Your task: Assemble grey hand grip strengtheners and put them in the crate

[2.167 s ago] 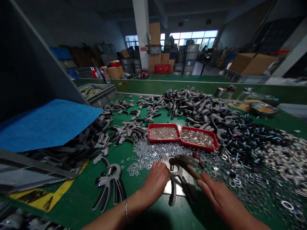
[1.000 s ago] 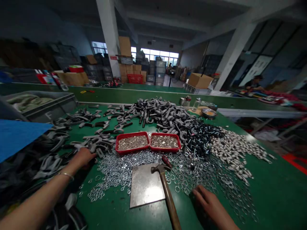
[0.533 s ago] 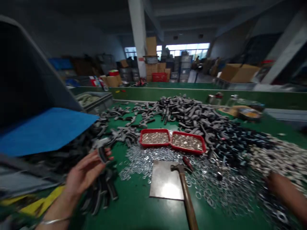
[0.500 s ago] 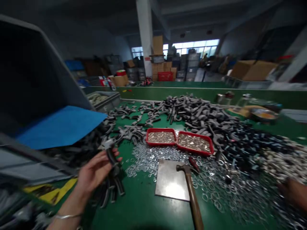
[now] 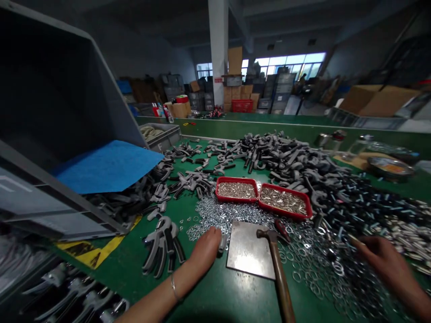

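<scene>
My left hand (image 5: 206, 251) is closed beside the metal plate (image 5: 251, 249), back of the hand up. A short grey end of a handle part (image 5: 222, 243) sticks out from its fingers; the rest is hidden. My right hand (image 5: 387, 260) pinches a thin pale pin (image 5: 356, 240) over the loose metal rings (image 5: 308, 273). On the plate's right edge lies a hammer (image 5: 278, 269) with a wooden handle. A small dark-red tool (image 5: 282, 231) sits next to its head. Several grey-and-black handle parts (image 5: 163, 244) rest in a heap left of my left hand.
Two red trays (image 5: 237, 200) of small metal pieces stand behind the plate, amid small washers (image 5: 215, 215). Beyond is a large pile of grey handle parts (image 5: 283, 157). Black parts with bolts (image 5: 363, 197) lie right. A tipped grey crate (image 5: 111, 103) with a blue sheet (image 5: 111, 168) stands left.
My left hand has moved right, from above the handle-part heap to beside the plate, carrying a handle part. My right hand has come further into view, now with a pin. The view has shifted left.
</scene>
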Demonstrator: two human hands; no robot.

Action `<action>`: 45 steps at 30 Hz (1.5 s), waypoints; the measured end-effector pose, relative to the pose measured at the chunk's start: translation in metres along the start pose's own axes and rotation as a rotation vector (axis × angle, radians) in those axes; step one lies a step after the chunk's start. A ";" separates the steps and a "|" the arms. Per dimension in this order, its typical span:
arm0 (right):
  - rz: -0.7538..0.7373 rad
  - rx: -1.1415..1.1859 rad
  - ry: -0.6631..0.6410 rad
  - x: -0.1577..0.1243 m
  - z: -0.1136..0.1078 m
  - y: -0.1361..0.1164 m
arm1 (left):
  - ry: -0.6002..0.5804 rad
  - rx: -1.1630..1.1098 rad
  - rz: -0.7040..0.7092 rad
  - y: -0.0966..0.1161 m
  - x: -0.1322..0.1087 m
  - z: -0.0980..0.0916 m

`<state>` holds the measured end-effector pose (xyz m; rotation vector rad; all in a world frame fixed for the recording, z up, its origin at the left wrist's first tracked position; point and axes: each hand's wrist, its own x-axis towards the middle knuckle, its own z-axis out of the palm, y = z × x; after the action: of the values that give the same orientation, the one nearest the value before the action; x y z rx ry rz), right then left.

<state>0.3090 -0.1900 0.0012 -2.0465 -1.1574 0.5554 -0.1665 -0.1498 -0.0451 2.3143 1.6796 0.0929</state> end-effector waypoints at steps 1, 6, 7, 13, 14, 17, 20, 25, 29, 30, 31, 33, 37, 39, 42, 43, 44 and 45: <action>0.035 0.159 -0.047 -0.003 0.013 -0.016 | 0.001 -0.006 0.014 0.000 0.003 -0.001; -0.026 0.390 -0.360 -0.011 0.078 -0.081 | -0.006 -0.033 0.073 -0.009 0.004 -0.006; -0.017 0.435 -0.432 -0.014 0.088 -0.089 | -0.006 -0.021 0.073 -0.011 0.002 -0.006; 0.094 0.762 -0.729 -0.062 0.135 -0.105 | 0.021 0.072 0.063 -0.005 -0.012 -0.002; 0.118 0.812 -0.742 -0.071 0.140 -0.104 | 0.030 0.080 0.050 -0.002 -0.011 -0.001; 0.213 0.956 -0.715 -0.093 0.155 -0.101 | 0.050 0.055 0.016 0.003 -0.006 0.006; 0.367 1.151 -0.628 -0.111 0.164 -0.101 | 0.040 -0.024 0.026 0.002 -0.004 0.010; 0.316 1.169 -0.668 -0.137 0.175 -0.101 | 0.132 -0.576 0.061 -0.009 -0.023 -0.001; 0.255 1.101 -0.732 -0.157 0.185 -0.101 | 0.021 -1.167 -0.055 0.003 -0.044 -0.017; 0.253 1.096 -0.742 -0.161 0.186 -0.102 | -0.020 -1.262 -0.087 0.009 -0.047 -0.018; 0.247 1.093 -0.752 -0.165 0.186 -0.104 | -0.054 -1.324 -0.113 0.016 -0.049 -0.018; 0.209 1.080 -0.766 -0.172 0.184 -0.109 | -0.085 -1.395 -0.135 0.031 -0.052 -0.016; 0.084 0.963 -0.740 -0.181 0.173 -0.116 | -0.151 -1.517 -0.116 0.053 -0.053 -0.011; 0.063 0.937 -0.726 -0.183 0.168 -0.113 | -0.178 -1.539 -0.098 0.059 -0.054 -0.012; 0.103 0.988 -0.724 -0.186 0.167 -0.102 | -0.233 -1.539 -0.089 0.064 -0.054 -0.014; 0.129 1.024 -0.732 -0.187 0.168 -0.098 | -0.252 -1.534 -0.078 0.064 -0.055 -0.013; 0.163 1.063 -0.743 -0.187 0.168 -0.095 | -0.265 -1.521 -0.063 0.064 -0.055 -0.012; 0.207 1.100 -0.758 -0.188 0.169 -0.092 | -0.272 -1.501 -0.046 0.064 -0.055 -0.011</action>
<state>0.0512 -0.2571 -0.0361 -0.9775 -0.6981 1.7094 -0.1273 -0.2179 -0.0117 1.0521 0.8798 0.7005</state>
